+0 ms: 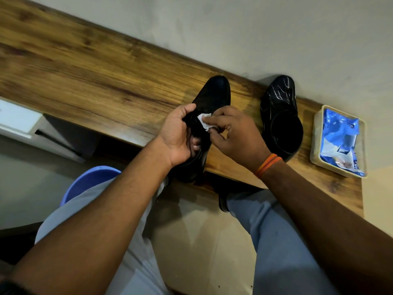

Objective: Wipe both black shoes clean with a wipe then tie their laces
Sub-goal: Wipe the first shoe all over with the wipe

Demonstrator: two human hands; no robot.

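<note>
Left hand (178,137) grips near black shoe (212,96) at its stiff, slick upper; right hand (231,133) pinches soft, limp wipe (204,121) against it.

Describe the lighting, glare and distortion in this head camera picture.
Head view: dim, warm light; white streaked glare on the right shoe, while the left shoe under the hands looks matt and nearly featureless; wide-angle lens tilts and bends the wooden shelf; forearms at the bottom edge loom large and dark.
</note>
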